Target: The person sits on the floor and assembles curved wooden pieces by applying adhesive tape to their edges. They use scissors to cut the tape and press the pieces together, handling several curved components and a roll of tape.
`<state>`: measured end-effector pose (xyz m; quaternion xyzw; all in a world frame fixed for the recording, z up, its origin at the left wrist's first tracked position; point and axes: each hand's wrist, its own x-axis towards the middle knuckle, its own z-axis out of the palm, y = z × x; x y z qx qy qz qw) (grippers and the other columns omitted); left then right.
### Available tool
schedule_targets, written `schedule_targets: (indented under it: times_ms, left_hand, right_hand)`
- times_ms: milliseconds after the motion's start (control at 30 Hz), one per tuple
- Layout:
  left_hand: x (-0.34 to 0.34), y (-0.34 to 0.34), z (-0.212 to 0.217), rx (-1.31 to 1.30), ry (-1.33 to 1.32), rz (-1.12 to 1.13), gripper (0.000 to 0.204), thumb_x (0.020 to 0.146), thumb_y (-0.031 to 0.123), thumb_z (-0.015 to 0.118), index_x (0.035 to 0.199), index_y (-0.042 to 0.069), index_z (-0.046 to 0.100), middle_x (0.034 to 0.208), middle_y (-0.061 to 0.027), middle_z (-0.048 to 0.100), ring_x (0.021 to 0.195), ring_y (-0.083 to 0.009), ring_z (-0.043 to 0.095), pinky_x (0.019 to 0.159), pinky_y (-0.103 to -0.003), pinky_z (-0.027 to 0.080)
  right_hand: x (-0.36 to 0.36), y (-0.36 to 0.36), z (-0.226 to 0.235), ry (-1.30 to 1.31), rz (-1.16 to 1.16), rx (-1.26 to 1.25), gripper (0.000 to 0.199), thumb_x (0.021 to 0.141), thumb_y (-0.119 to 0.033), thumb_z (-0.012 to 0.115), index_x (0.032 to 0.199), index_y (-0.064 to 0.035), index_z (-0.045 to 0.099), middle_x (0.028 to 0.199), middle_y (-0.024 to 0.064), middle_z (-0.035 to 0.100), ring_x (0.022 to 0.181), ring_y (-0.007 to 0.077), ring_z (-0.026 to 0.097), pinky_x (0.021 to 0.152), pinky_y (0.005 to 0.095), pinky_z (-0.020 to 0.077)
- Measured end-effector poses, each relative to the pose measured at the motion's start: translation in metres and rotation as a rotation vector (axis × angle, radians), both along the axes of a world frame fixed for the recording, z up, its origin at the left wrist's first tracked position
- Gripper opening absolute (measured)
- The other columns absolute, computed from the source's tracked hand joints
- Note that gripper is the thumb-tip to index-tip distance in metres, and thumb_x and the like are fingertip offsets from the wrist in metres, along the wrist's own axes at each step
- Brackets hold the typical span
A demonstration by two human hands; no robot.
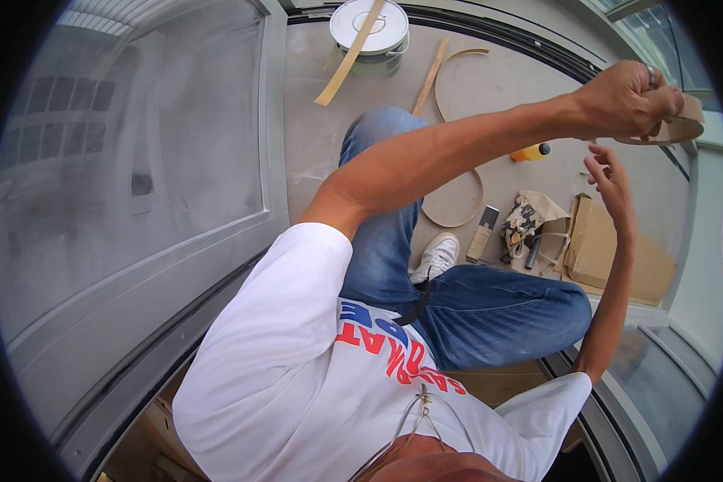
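My left arm stretches across to the far right, and my left hand (631,103) is closed in a fist with a ring on one finger. It grips a loop of tan strip (687,127), which curves out past the fingers beside the glass frame. Whether the strip is tape or edging, I cannot tell. Just below it, my right hand (610,183) is raised with its fingers apart and slightly bent, with nothing visible in it. Past my right hand's fingertips, a yellow bottle (528,153) with a black cap is partly hidden by my left forearm.
A white-lidded bucket (369,30) has a yellowish strip (351,56) across it. Curled tan strip (480,197) lies on the floor by my white shoe (438,255). Nearby are a patterned bag (522,221), a flat tool (483,233) and cardboard (618,261). A grey-framed glass panel (275,120) stands left.
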<state>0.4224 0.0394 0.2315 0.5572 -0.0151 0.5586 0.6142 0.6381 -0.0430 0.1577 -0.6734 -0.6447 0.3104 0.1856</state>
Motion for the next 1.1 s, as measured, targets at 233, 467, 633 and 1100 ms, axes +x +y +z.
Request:
schedule_targets:
  times_ms: [233, 467, 633, 1100]
  left_hand:
    - [0.018, -0.016, 0.009, -0.046, -0.001, 0.195, 0.037, 0.088, 0.029, 0.062, 0.077, -0.007, 0.065, 0.061, -0.0146, 0.062, 0.058, -0.0207, 0.062, 0.057, -0.036, 0.052]
    - [0.016, -0.031, 0.026, -0.071, 0.106, 0.097, 0.037, 0.085, 0.03, 0.064, 0.081, -0.007, 0.065, 0.062, -0.018, 0.066, 0.059, -0.0235, 0.067, 0.058, -0.035, 0.055]
    - [-0.017, -0.025, 0.043, -0.101, 0.178, 0.13, 0.038, 0.085, 0.03, 0.064, 0.083, -0.007, 0.064, 0.063, -0.0185, 0.066, 0.058, -0.0227, 0.068, 0.057, -0.034, 0.055]
    - [-0.046, -0.011, 0.031, -0.094, 0.253, 0.216, 0.04, 0.093, 0.035, 0.066, 0.082, -0.003, 0.062, 0.058, -0.0087, 0.061, 0.052, -0.0137, 0.059, 0.048, -0.029, 0.047]
  right_hand:
    - [-0.169, 0.07, -0.152, 0.054, 0.641, -0.393, 0.035, 0.098, -0.027, 0.064, 0.117, 0.0021, 0.066, 0.1, 0.0147, 0.07, 0.084, 0.022, 0.067, 0.074, 0.036, 0.0533]
    - [-0.36, 0.113, -0.273, 0.911, 0.047, -0.416, 0.054, 0.095, -0.028, 0.069, 0.138, -0.0014, 0.054, 0.116, 0.012, 0.065, 0.099, 0.0228, 0.066, 0.082, 0.0348, 0.0537]
    - [-0.432, 0.128, -0.269, 1.337, -0.058, -0.612, 0.067, 0.092, -0.03, 0.073, 0.144, 0.0007, 0.042, 0.124, 0.0124, 0.059, 0.1, 0.0232, 0.063, 0.083, 0.0354, 0.0523]
    - [-0.482, 0.194, -0.296, 1.149, 0.062, -0.613, 0.023, 0.094, -0.025, 0.065, 0.104, -0.0049, 0.067, 0.104, 0.0078, 0.065, 0.105, 0.0215, 0.059, 0.086, 0.0343, 0.0471]
